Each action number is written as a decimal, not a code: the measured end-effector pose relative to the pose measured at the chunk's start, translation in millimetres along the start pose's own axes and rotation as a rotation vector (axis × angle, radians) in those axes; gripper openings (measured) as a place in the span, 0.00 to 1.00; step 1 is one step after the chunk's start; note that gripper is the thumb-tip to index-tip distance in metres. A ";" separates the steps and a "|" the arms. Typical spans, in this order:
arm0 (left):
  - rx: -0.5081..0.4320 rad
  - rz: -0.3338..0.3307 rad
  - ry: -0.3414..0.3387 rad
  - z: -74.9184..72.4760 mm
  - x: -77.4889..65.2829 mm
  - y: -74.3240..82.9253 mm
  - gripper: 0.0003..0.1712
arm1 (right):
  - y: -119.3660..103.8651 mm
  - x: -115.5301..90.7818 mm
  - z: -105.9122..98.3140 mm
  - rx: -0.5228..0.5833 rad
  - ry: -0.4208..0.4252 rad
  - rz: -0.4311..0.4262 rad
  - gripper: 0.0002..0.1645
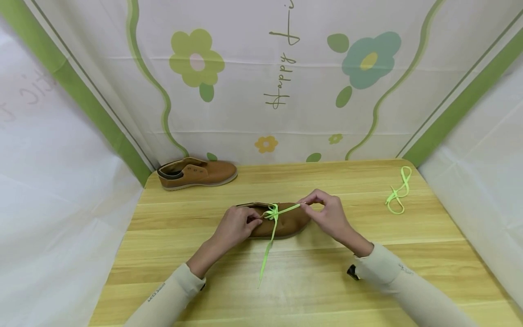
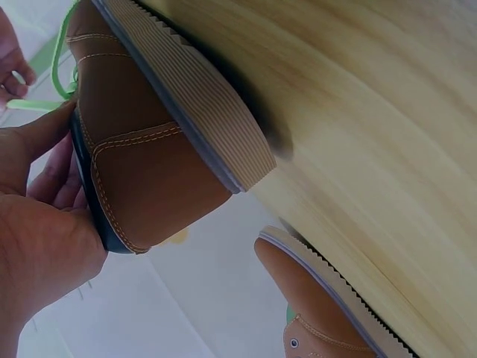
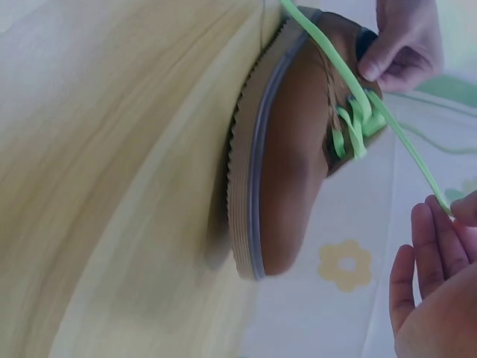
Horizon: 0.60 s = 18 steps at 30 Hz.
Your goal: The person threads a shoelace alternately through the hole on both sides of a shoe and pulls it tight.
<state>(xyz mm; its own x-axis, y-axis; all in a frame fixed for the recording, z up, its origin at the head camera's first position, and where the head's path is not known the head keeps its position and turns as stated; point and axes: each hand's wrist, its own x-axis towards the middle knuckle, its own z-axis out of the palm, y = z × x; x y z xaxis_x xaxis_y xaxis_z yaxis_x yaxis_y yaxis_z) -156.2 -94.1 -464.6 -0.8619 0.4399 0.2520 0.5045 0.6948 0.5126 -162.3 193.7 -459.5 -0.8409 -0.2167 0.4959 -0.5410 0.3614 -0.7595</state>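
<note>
A brown shoe [image 1: 292, 223] stands on the table, toe to the right, with a bright green shoelace [image 1: 273, 212] through its eyelets. One lace end hangs down the near side onto the wood. My left hand [image 1: 236, 225] grips the shoe's opening edge beside the eyelets; in the left wrist view the thumb lies at the collar [image 2: 88, 175] and the other fingers are partly hidden behind it. My right hand [image 1: 328, 215], above the toe, pinches the other lace end between thumb and fingertips. In the right wrist view that lace stretches straight from the eyelets to the fingers [image 3: 428, 250].
A second brown shoe [image 1: 212, 174], with no lace in its eyelets, stands at the table's back left. Another green shoelace [image 1: 398, 193] lies loosely looped at the right. White fabric printed with flowers [image 1: 245, 118] hangs behind the wooden table [image 1: 327, 290] and along both sides.
</note>
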 end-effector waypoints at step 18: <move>-0.003 -0.008 -0.005 -0.8 -0.8 2.2 0.03 | 9.9 -9.0 -43.6 -0.002 0.072 0.091 0.05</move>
<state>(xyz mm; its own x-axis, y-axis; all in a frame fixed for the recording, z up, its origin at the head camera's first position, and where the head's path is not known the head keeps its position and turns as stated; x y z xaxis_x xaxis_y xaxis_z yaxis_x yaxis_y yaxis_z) -154.4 -93.3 -462.9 -0.8656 0.4375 0.2436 0.4975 0.6964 0.5172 -159.5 238.8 -453.1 -0.8834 -0.1173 0.4536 -0.4621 0.3786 -0.8020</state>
